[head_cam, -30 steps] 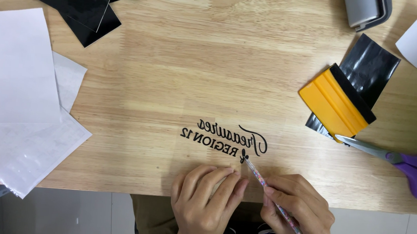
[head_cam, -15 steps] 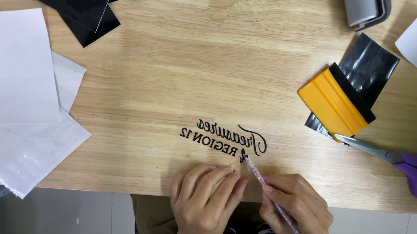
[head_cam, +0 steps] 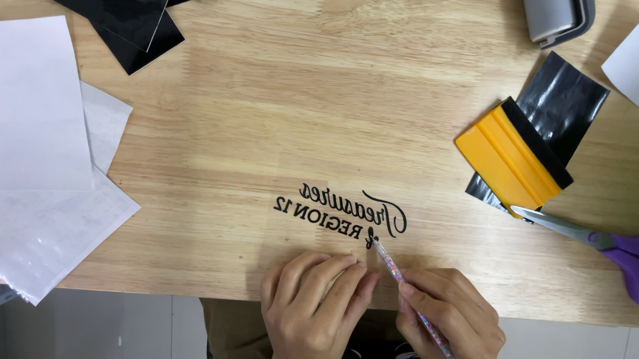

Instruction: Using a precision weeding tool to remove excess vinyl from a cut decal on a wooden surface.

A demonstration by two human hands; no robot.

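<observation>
We saw a pale wooden table [head_cam: 324,106] with its near edge over a light floor. The left hand [head_cam: 317,299] lay flat by that edge, fingers together, pressing beside the black lettering [head_cam: 341,212] stuck on the wood. The right hand [head_cam: 450,317] pinched a thin speckled tool [head_cam: 414,307], its tip touching the lettering's lower edge. Around: white sheets [head_cam: 32,110] left, black scraps [head_cam: 134,13] top left, a yellow scraper [head_cam: 505,160] (on a black sheet) and purple scissors [head_cam: 611,245] right.

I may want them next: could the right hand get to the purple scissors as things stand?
Probably yes: the scissors lie uncovered on the table, with bare wood between them and the right hand, though it holds a thin tool.
</observation>
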